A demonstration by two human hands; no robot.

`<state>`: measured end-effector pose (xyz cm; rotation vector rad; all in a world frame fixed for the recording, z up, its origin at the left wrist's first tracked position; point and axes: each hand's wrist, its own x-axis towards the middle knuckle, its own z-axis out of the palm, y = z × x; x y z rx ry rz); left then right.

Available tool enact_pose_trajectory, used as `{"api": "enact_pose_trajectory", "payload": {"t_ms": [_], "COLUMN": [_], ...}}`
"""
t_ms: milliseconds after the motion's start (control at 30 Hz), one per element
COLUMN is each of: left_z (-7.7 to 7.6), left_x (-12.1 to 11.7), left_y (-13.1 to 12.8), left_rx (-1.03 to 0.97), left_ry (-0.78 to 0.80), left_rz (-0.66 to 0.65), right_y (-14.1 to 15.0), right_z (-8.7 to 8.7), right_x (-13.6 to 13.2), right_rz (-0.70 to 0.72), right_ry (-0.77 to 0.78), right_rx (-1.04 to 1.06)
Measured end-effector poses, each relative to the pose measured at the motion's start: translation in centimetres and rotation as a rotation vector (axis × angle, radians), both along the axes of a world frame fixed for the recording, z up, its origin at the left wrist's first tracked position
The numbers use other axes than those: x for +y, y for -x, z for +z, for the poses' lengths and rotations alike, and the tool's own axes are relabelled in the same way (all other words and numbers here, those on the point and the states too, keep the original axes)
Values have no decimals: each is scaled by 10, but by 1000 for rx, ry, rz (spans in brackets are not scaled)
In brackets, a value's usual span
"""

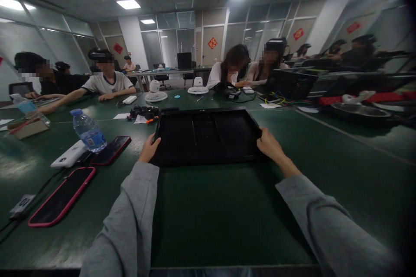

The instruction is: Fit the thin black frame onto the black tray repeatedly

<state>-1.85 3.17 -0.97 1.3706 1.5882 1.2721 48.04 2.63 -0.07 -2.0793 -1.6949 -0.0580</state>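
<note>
A black rectangular tray-like panel [175, 138] with a raised rim and ribs inside lies in front of me on the dark green table [221, 220]. It looks like a monitor's plastic housing, but I cannot tell for sure. My left hand [150, 148] grips its left edge, thumb on top and the other fingers mostly hidden. On the opposite side, my right hand [270, 143] is closed round the right edge near the corner. Whether the panel rests flat or is slightly raised is unclear.
To the left are a water bottle [89, 132], a white power bank [69, 154] and two red-edged phones [61, 197] with cables. Beyond the panel lie a dark tangle of parts [143, 113] and white fans [156, 94]. Other people sit around the table.
</note>
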Motion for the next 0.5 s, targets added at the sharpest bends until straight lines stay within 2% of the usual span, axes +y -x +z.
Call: {"api": "enact_pose_trajectory", "payload": {"t_ms": [67,167,333,500], "left_z": [-1,-5,-6,0], "left_x": [3,8,11,5], "left_y": [1,4,7,5], "left_rx": [-8,-27,-17,46], "left_ry": [26,50,79,55], "left_rz": [11,3,-7,5], "right_y": [3,14,61,109], "right_z": [4,20,46,42], "right_x": [5,21,73,125], "right_rz": [-56,-100,54,236], "right_ry": [-21,-81,-162,-180], "right_rx": [-65,-139,-162,-189]}}
